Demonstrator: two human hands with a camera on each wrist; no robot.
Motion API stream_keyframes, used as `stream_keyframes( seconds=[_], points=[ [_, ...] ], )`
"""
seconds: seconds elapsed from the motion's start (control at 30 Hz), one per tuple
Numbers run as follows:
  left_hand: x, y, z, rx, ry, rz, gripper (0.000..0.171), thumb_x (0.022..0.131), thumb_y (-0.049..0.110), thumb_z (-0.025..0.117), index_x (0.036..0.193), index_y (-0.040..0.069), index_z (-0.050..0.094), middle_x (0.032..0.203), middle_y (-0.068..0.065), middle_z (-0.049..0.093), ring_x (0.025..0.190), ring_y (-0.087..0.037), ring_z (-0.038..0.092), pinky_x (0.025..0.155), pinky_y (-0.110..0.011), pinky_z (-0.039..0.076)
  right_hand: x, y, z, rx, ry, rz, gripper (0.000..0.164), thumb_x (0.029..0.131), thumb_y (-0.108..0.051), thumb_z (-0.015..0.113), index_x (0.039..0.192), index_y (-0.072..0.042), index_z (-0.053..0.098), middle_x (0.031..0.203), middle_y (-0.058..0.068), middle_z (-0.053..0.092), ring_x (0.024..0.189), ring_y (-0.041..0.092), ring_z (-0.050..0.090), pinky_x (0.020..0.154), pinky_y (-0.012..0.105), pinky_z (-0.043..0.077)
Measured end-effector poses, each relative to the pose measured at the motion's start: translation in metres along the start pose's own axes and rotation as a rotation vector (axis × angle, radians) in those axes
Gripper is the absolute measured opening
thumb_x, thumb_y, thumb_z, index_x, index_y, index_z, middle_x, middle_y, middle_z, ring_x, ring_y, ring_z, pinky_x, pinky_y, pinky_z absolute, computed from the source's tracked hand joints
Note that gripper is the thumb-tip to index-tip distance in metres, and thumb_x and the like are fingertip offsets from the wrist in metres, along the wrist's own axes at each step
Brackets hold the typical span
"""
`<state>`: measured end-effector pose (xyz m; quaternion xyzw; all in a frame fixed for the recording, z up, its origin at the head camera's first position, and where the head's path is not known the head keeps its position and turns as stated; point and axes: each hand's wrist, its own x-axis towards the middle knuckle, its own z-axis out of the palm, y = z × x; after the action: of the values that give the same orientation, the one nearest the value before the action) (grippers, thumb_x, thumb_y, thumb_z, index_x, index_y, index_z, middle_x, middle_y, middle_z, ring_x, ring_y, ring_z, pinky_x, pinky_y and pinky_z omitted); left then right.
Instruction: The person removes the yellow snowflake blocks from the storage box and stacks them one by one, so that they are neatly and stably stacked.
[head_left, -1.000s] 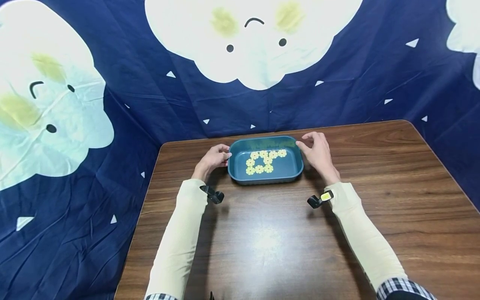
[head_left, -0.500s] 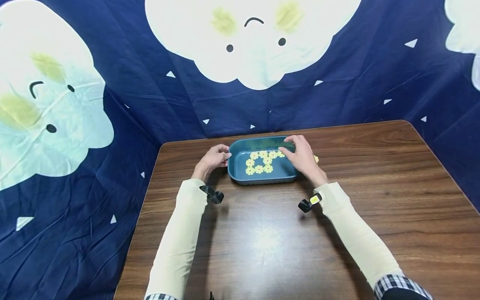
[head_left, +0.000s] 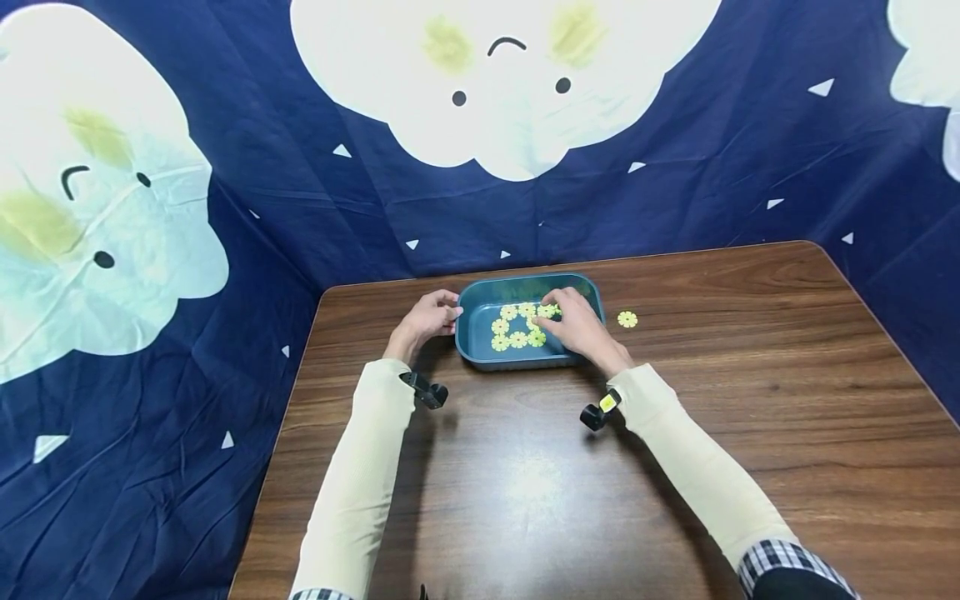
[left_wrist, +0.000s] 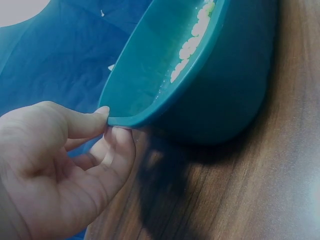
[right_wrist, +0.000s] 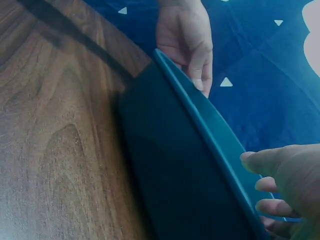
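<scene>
A dark teal oblong basin [head_left: 487, 290] stands near the table's back edge. On its floor lie several yellow flower-shaped pieces [head_left: 518, 338] in a loop. My left hand [head_left: 426, 321] pinches the basin's left end; in the left wrist view the thumb [left_wrist: 102, 111] lies on the rim with fingers below it. Over the basin's right half reaches my right hand [head_left: 581, 325], thumb and fingers spread apart just above the flower pieces, some of which it hides. Nothing shows between the fingers [right_wrist: 267, 184] in the right wrist view.
One more yellow flower piece [head_left: 627, 319] lies on the brown wooden table [head_left: 525, 442], right of the basin. A dark blue cloth [head_left: 360, 217] with white clouds hangs behind and at the sides. Each wrist carries a small black camera [head_left: 426, 389].
My right hand has moved left from the basin's right end to over the flower pieces. The lone flower piece on the table has come into view. The left hand keeps its place.
</scene>
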<state>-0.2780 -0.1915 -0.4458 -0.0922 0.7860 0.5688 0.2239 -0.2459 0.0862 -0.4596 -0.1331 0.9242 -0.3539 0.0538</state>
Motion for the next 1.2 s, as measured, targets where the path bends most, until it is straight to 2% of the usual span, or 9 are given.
stream_keyframes(
  seconds=[0.23,0.43,0.57,0.8,1.0,1.2],
  points=[
    [-0.002,0.002,0.001,0.007,-0.002,-0.014,0.036,0.097,0.005,0.052,0.132,0.001,0.044,0.100,-0.013,0.049,0.072,-0.015,0.052,0.073,-0.029,0.051,0.003,0.002,0.004,-0.068,-0.099,0.005,0.041,0.090,-0.032,0.066,0.121,-0.005,0.057,0.124,0.014,0.054,0.117,0.031,0.049,0.101,0.047,0.040],
    [-0.002,0.002,0.001,0.009,0.003,-0.021,0.037,0.097,0.005,0.053,0.132,0.001,0.044,0.101,-0.013,0.049,0.076,-0.018,0.052,0.064,-0.023,0.050,0.008,0.001,0.007,-0.165,-0.178,-0.007,0.035,0.088,-0.030,0.069,0.113,-0.007,0.061,0.120,0.011,0.060,0.116,0.029,0.050,0.100,0.045,0.041],
    [-0.002,0.002,0.001,0.008,-0.003,-0.019,0.038,0.097,0.004,0.052,0.133,0.000,0.043,0.099,-0.012,0.048,0.076,-0.019,0.052,0.062,-0.022,0.050,0.010,0.000,0.009,-0.234,-0.219,0.010,0.030,0.087,-0.029,0.071,0.109,-0.010,0.064,0.119,0.010,0.061,0.119,0.031,0.049,0.103,0.046,0.038],
    [-0.002,0.003,0.000,0.016,-0.006,-0.011,0.038,0.097,0.004,0.051,0.134,-0.001,0.042,0.093,-0.011,0.047,0.070,-0.014,0.051,0.063,-0.023,0.049,0.011,0.000,0.012,-0.266,-0.232,0.045,0.030,0.086,-0.030,0.071,0.109,-0.013,0.065,0.121,0.010,0.056,0.122,0.032,0.046,0.106,0.047,0.036],
    [-0.003,0.003,0.000,0.021,0.002,-0.010,0.038,0.097,0.004,0.051,0.133,-0.002,0.043,0.094,-0.011,0.048,0.069,-0.014,0.051,0.061,-0.022,0.049,0.011,-0.003,0.013,-0.284,-0.243,0.058,0.031,0.084,-0.029,0.074,0.108,-0.014,0.064,0.121,0.011,0.050,0.113,0.031,0.046,0.098,0.047,0.041],
    [-0.004,0.003,0.001,0.022,0.000,-0.006,0.036,0.097,0.004,0.051,0.132,-0.002,0.043,0.089,-0.010,0.046,0.067,-0.013,0.050,0.060,-0.022,0.049,0.010,-0.005,0.013,-0.299,-0.231,0.072,0.029,0.081,-0.027,0.077,0.101,-0.011,0.062,0.115,0.011,0.048,0.105,0.030,0.045,0.093,0.044,0.041]
  ],
)
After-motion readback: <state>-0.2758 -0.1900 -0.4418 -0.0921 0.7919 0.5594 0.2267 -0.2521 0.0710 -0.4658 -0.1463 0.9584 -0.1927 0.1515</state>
